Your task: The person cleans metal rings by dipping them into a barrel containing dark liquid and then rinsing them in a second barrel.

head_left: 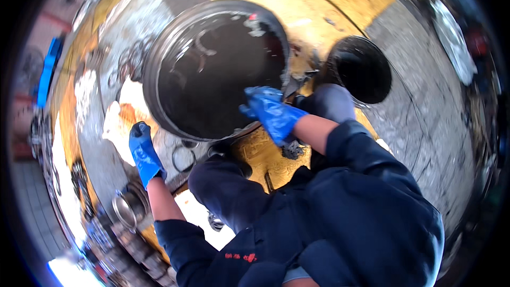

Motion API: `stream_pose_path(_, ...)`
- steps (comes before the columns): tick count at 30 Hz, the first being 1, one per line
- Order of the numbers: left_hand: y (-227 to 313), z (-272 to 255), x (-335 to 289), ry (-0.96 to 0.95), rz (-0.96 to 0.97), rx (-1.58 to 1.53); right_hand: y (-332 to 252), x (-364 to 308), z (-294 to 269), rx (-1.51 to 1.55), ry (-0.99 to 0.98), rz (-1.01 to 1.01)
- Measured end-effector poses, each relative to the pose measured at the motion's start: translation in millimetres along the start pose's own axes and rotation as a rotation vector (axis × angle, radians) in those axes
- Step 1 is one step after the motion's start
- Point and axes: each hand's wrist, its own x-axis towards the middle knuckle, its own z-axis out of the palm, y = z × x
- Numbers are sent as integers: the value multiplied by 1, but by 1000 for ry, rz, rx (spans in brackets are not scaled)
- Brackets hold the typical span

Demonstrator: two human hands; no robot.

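A wide round metal basin (150, 82) of dark liquid stands in front of me, with a small red-and-white thing (254, 24) near its far rim. My right hand (270, 112), in a blue, wet-looking glove, is over the basin's near right edge. Its fingers are apart and point left over the liquid, with nothing visible in them. Left of the basin is my left hand (142, 149), also gloved in blue. Its fingers are curled closed and dark at the tips; what they hold, if anything, is hidden. Beside it lies a white cloth or paper (130, 111) with brown stains.
A dark open bucket (364, 69) stands to the right of the basin. Metal rings (183, 158) lie by its near left side, and a round metal part (129, 208) sits farther left. Yellow boards (297, 5) and grey sheets (430, 122) cover the floor.
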Motion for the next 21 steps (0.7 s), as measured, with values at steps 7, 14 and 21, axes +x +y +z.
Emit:
stream_pose_path(7,167,119,-82,-430,172,-49,8,44,-57,598,205,266)
stream_pose_path(14,160,184,-120,-590,289,90,138,12,-224,764,101,391)
stream_pose_path(21,140,217,-124,-676,197,-11,362,-84,-166,432,283,123)
